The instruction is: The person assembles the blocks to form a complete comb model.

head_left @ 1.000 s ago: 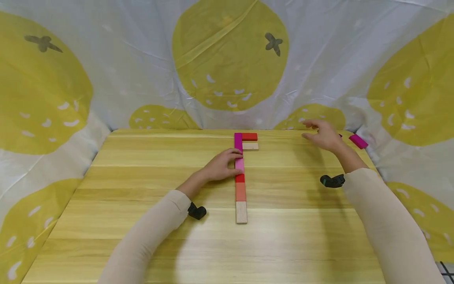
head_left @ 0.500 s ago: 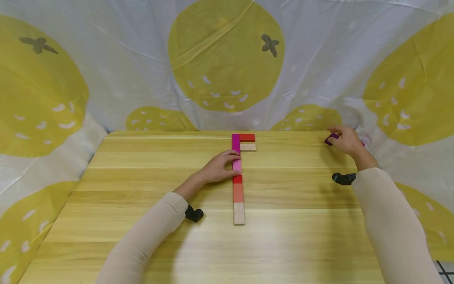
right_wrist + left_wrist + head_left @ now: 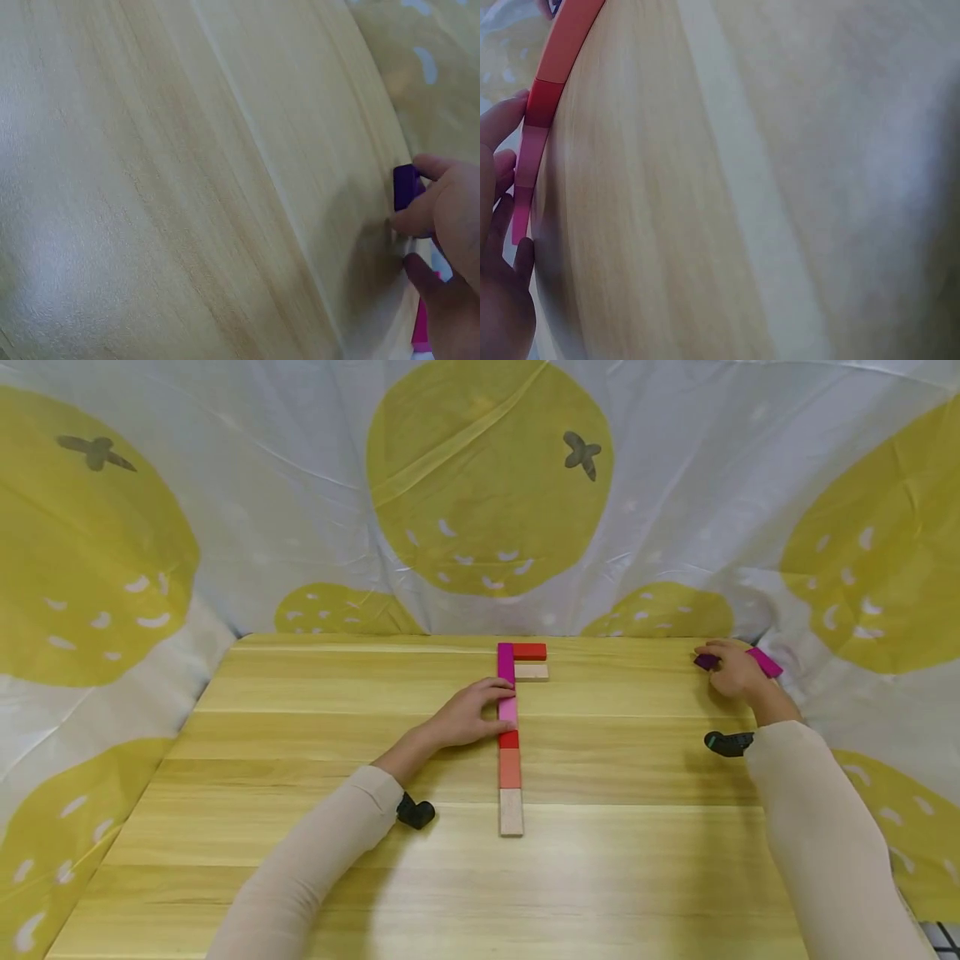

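Observation:
My left hand [image 3: 463,714] holds a light pink block [image 3: 507,708] in the row on the wooden table [image 3: 300,827], thumb at its near end and fingers at its far end. Beyond it lies a magenta block [image 3: 506,660]; nearer come a red block [image 3: 509,740], a salmon block [image 3: 510,768] and a plain wood block [image 3: 512,812]. At the table's far right corner, my right hand [image 3: 735,670] grips a dark purple block [image 3: 406,187] with its fingers, which hide part of it. Just past that hand, a second magenta block [image 3: 765,662] leans at the corner.
To the right of the row's far end, another red block [image 3: 530,652] and another plain wood block [image 3: 532,672] lie crosswise. A fruit-patterned curtain [image 3: 300,527] hangs along the table's back and sides. Each wrist carries a black camera mount [image 3: 727,744].
My right hand has reached farther right, taken hold of the purple block and brought it slightly left and nearer. The left hand stays on the row.

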`<state>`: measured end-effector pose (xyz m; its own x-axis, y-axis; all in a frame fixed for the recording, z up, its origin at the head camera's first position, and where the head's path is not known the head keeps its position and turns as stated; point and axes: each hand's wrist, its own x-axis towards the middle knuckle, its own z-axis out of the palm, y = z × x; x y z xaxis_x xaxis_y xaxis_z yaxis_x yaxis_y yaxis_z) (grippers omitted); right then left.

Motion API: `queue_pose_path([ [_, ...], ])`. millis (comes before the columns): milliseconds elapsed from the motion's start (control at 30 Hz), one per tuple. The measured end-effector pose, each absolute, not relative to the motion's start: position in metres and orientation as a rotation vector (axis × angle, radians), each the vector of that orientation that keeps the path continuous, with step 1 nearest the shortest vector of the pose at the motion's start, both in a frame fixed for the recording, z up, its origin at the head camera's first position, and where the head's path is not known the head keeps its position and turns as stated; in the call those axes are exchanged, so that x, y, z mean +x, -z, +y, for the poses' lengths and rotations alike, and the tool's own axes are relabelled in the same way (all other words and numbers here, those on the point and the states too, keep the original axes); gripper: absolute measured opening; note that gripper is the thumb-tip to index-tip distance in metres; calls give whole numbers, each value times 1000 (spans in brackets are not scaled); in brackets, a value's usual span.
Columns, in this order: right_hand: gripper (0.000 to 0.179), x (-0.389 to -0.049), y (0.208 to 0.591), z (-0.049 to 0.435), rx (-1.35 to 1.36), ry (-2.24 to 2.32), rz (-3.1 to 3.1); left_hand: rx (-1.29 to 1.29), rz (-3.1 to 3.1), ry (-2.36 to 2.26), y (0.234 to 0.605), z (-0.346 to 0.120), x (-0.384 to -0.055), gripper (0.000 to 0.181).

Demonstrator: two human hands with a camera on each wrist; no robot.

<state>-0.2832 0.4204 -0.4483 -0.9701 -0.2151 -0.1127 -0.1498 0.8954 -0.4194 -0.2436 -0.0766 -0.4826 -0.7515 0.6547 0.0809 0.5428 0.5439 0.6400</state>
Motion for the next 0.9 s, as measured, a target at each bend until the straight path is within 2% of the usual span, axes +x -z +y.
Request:
queue_pose_path([
  [233,38,-282,450,422,-336,601,2983,1016,2615,-991,481,-78,-242,62],
  [433,39,-280,448,423,-285,612,2924,1023,2605,-996,480,-77,-242,62],
  [667,34,-284,440,415,-402,633,2978,1007,2604,-1015,481,-76,-242,61],
  [900,37,-286,430,395,-538,595,2945,984,2600,-1047,484,-77,-242,61],
])
